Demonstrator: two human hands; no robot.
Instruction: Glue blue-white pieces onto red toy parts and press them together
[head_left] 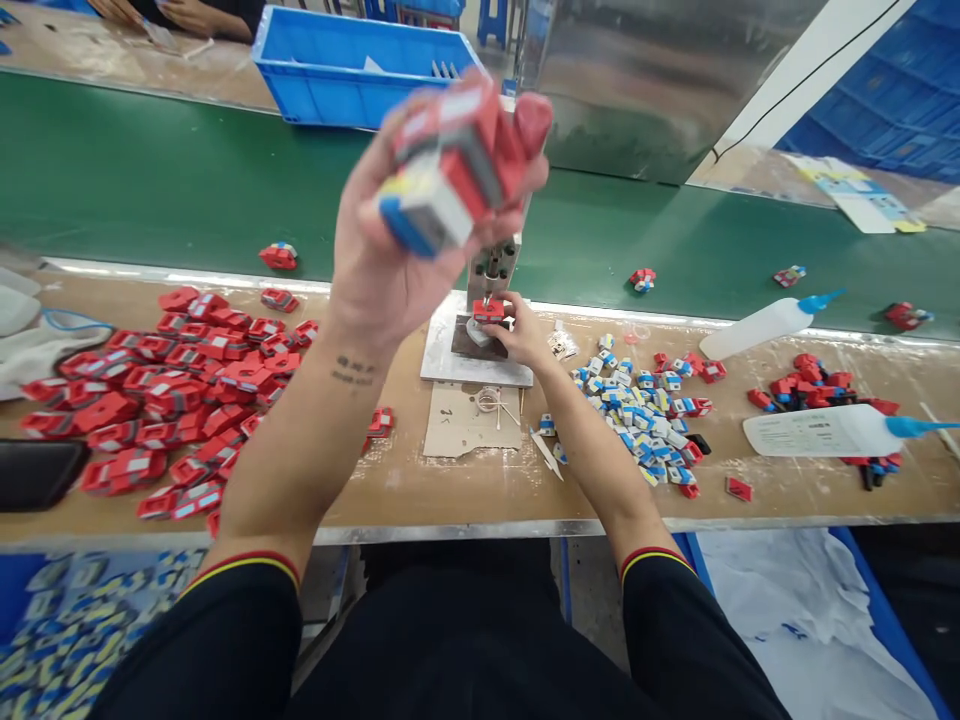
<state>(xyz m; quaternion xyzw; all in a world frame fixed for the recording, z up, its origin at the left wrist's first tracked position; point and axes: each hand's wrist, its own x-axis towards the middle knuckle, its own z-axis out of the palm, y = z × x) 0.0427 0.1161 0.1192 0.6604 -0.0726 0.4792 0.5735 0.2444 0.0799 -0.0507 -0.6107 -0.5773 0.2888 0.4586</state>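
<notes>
My left hand (pixel 397 270) is raised close to the camera, fingers wrapped round red plastic toy parts (pixel 487 150). A white, blue and yellow piece (pixel 431 205) is held with them; all are slightly blurred. Farther off, my right hand (pixel 525 335) grips a red plastic part (pixel 488 311) at the metal press (pixel 493 262). That part sits under the press tip, above the dark plate (pixel 472 340) on its base. A red part (pixel 381 422) lies on the bench behind my left forearm, partly hidden.
Red parts (pixel 180 385) are heaped left, small white-blue-yellow pieces (pixel 630 410) right. Two squeeze bottles (pixel 757 328) with blue nozzles lie near red-and-black parts (pixel 806 385). Beyond runs a green belt (pixel 150 180) carrying scattered parts; a blue crate (pixel 360 85) stands behind. Another person's hands (pixel 187 15) show far left.
</notes>
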